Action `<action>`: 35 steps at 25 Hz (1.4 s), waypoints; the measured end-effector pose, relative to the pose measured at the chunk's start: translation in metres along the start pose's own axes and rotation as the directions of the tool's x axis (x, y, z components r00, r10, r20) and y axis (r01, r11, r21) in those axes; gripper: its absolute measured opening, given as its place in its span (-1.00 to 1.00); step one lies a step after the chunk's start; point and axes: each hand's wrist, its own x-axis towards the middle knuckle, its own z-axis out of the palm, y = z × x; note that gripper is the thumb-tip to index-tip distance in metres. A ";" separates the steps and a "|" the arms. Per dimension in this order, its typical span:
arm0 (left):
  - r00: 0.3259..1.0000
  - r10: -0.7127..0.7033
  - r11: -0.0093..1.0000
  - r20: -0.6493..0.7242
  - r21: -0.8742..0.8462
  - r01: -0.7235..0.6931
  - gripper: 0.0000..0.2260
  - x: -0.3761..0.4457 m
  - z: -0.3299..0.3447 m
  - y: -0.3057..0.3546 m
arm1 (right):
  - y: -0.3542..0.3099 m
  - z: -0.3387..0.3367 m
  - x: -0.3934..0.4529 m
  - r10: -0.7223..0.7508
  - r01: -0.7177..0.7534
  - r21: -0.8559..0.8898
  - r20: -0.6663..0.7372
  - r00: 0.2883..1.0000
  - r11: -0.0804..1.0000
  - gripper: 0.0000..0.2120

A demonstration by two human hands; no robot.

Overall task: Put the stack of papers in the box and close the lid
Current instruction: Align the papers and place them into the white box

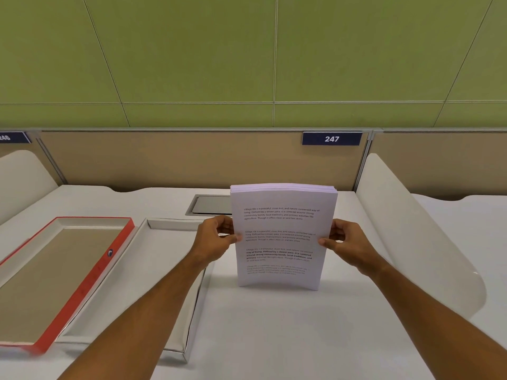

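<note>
A stack of printed white papers (pixel 282 237) stands upright on its bottom edge on the white desk, right of centre. My left hand (pixel 216 237) grips the stack's left edge and my right hand (pixel 343 239) grips its right edge. Left of the stack lies the open white box (pixel 153 270), shallow and empty, partly hidden under my left forearm. Further left the lid (pixel 90 272), red outside and brown inside, lies upside down, overlapping the box's left side.
A grey metal cable hatch (pixel 208 205) is set in the desk behind the stack. White curved dividers (pixel 411 231) rise at the desk's right and left sides. A beige partition with a label reading 247 (pixel 332 139) closes the back.
</note>
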 end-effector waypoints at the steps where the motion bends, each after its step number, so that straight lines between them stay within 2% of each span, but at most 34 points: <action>1: 1.000 -0.008 1.000 -0.004 0.003 0.008 -0.75 0.000 0.001 -0.003 | 0.003 0.000 -0.001 0.012 -0.012 0.010 0.012 1.000 1.000 -0.74; 8: 0.998 -0.059 0.998 -0.027 0.003 0.059 -0.76 -0.004 0.011 -0.017 | 0.016 0.008 -0.005 0.063 -0.063 0.040 -0.009 0.998 0.997 -0.83; 14: 0.998 -0.062 0.996 -0.032 -0.062 0.060 -0.77 -0.005 0.005 -0.018 | 0.007 0.004 -0.004 0.023 -0.024 0.069 0.017 1.000 0.997 -0.88; 20: 0.997 -0.081 0.945 -0.015 -0.319 0.072 -0.86 -0.010 -0.013 0.005 | -0.016 -0.001 0.001 0.011 -0.024 0.240 0.056 0.998 0.970 -0.87; 22: 0.994 -0.109 0.930 -0.029 -0.357 0.091 -0.88 -0.013 -0.019 0.011 | -0.023 0.001 0.003 0.020 -0.038 0.270 0.069 0.997 0.962 -0.86; 26: 0.983 -0.158 0.939 -0.091 -0.323 0.121 -0.83 -0.026 -0.035 0.015 | -0.035 0.014 0.006 0.024 -0.054 0.303 0.103 0.994 0.952 -0.86; 30: 0.969 -0.214 0.937 -0.124 -0.306 0.168 -0.90 -0.041 -0.056 0.012 | -0.050 0.037 0.005 0.018 -0.062 0.295 0.150 0.989 0.954 -0.90; 35: 0.948 -0.305 0.916 -0.091 -0.301 0.266 -0.80 -0.039 -0.096 -0.006 | -0.073 0.075 0.006 0.043 -0.090 0.279 0.171 0.984 0.956 -0.89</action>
